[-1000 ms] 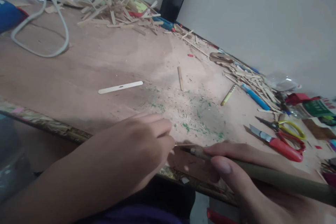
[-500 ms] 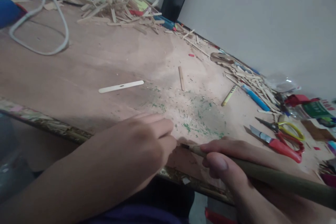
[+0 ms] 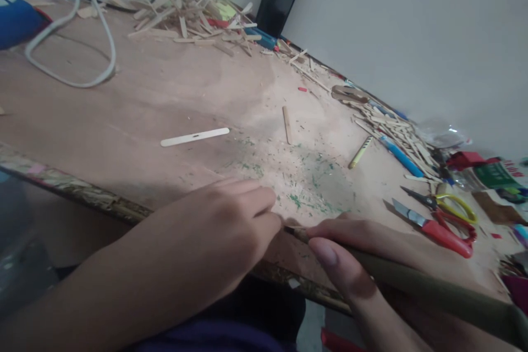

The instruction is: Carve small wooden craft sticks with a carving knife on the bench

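Note:
My left hand (image 3: 231, 225) rests at the table's front edge with its fingers curled closed. Whatever they pinch is hidden under the fingers. My right hand (image 3: 357, 280) is closed around a long wooden-handled tool (image 3: 433, 289), thumb along its side. The narrow dark tip points left and reaches the left fingertips; whether it touches them or something held there I cannot tell. Beyond the hands, green shavings (image 3: 295, 199) are scattered over the wood. A pale craft stick (image 3: 194, 137) with a small dark hole and a shorter brown stick (image 3: 287, 125) lie farther back.
On the right lie a red-handled knife (image 3: 445, 236), scissors (image 3: 456, 206), a blue pen-like tool (image 3: 400, 155) and a yellow striped piece (image 3: 360, 152). Piles of craft sticks (image 3: 173, 14) stand at the back. A white cable (image 3: 111, 49) loops at left, near the wall (image 3: 412, 27).
My right hand has slid slightly left with the tool, its tip now closer to my left fingers. The left hand has hardly moved. The view has shifted a little.

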{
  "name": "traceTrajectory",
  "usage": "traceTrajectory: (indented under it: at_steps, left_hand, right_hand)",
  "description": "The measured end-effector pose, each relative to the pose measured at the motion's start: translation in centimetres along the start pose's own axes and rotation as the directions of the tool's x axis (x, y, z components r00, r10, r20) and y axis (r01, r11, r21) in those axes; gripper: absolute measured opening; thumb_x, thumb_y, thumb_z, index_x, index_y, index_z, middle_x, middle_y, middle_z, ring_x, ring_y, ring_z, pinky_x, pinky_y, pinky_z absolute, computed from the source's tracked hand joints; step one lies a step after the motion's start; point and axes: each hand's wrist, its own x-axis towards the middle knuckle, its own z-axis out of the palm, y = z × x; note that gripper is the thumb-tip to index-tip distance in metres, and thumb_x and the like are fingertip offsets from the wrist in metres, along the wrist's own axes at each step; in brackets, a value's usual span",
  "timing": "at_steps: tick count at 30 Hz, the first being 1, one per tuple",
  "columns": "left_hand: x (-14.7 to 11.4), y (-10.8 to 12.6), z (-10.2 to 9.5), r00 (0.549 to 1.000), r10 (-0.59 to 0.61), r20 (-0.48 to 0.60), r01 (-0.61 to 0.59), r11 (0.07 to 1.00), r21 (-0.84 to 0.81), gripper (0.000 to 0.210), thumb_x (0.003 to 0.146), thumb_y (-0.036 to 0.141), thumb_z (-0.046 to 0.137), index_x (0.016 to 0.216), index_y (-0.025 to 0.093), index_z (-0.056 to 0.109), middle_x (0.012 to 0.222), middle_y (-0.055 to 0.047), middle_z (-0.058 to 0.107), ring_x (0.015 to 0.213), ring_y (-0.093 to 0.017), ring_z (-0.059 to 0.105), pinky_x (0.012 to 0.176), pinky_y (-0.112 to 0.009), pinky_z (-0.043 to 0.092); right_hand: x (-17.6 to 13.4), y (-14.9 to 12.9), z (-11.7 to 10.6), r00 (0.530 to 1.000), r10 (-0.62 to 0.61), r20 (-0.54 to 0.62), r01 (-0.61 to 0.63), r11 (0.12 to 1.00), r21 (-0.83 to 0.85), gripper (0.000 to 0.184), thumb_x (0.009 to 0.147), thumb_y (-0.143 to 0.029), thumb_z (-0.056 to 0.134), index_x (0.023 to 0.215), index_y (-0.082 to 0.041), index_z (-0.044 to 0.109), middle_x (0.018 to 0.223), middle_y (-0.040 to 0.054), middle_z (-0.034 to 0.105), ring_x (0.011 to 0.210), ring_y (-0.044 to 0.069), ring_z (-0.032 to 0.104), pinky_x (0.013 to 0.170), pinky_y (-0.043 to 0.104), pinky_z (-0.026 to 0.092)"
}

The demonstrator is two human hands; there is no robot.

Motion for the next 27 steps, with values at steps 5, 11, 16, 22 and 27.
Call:
traceTrajectory:
  at_steps: [5, 11, 16, 22, 27]
  left_hand:
    - [0.1, 0.0, -0.1, 0.999, 0.037, 0.008, -0.037, 0.999, 0.007, 0.026, 0.089, -0.008, 0.074, 0.091, 0.018, 0.076, 0.090, -0.001, 0.072, 0.074, -0.020, 0.062, 0.066, -0.035, 0.048]
    - [0.0, 0.0, -0.1, 1.000, 0.012, 0.008, -0.012, 1.000, 0.003, 0.031, 0.082, -0.010, 0.071, 0.089, 0.019, 0.075, 0.088, -0.001, 0.071, 0.071, -0.020, 0.060, 0.062, -0.036, 0.045]
    - [0.1, 0.1, 0.2, 0.999, 0.017, -0.036, -0.016, 0.999, 0.031, 0.023, 0.090, 0.001, 0.083, 0.092, 0.021, 0.073, 0.088, -0.001, 0.068, 0.077, -0.023, 0.061, 0.069, -0.041, 0.046]
    - [0.4, 0.1, -0.1, 1.000, -0.015, 0.013, 0.015, 1.000, -0.017, 0.029, 0.094, -0.007, 0.070, 0.095, 0.022, 0.073, 0.094, -0.001, 0.070, 0.082, -0.024, 0.064, 0.072, -0.040, 0.045]
    - [0.1, -0.1, 0.0, 0.999, -0.021, 0.044, 0.023, 0.999, -0.049, 0.029, 0.097, -0.005, 0.063, 0.094, 0.023, 0.070, 0.096, -0.001, 0.071, 0.084, -0.024, 0.065, 0.074, -0.039, 0.046]
  right_hand:
    - [1.1, -0.2, -0.5, 0.989, 0.036, 0.140, -0.028, 0.998, -0.059, 0.026, 0.120, -0.038, 0.073, 0.097, -0.035, 0.085, 0.078, -0.0090, 0.085, 0.062, 0.013, 0.079, 0.058, 0.018, 0.060]
    - [0.6, -0.1, 0.6, 0.996, 0.084, 0.018, -0.084, 0.997, -0.002, 0.029, 0.118, -0.038, 0.078, 0.090, -0.033, 0.083, 0.072, -0.0092, 0.080, 0.057, 0.011, 0.071, 0.052, 0.019, 0.053]
    - [0.2, 0.3, 1.4, 0.957, 0.228, -0.180, -0.200, 0.967, 0.160, 0.030, 0.107, -0.040, 0.089, 0.079, -0.032, 0.083, 0.066, -0.0077, 0.071, 0.056, 0.011, 0.067, 0.057, 0.020, 0.057]
    - [-0.5, 0.1, 1.5, 0.919, 0.319, -0.233, -0.251, 0.927, 0.277, 0.024, 0.099, -0.042, 0.095, 0.078, -0.033, 0.087, 0.070, -0.0016, 0.076, 0.061, 0.017, 0.068, 0.059, 0.025, 0.063]
    - [-0.7, 0.1, 1.1, 0.923, 0.290, -0.251, -0.226, 0.940, 0.256, 0.026, 0.100, -0.044, 0.095, 0.077, -0.034, 0.088, 0.067, 0.0005, 0.077, 0.057, 0.018, 0.067, 0.051, 0.026, 0.061]
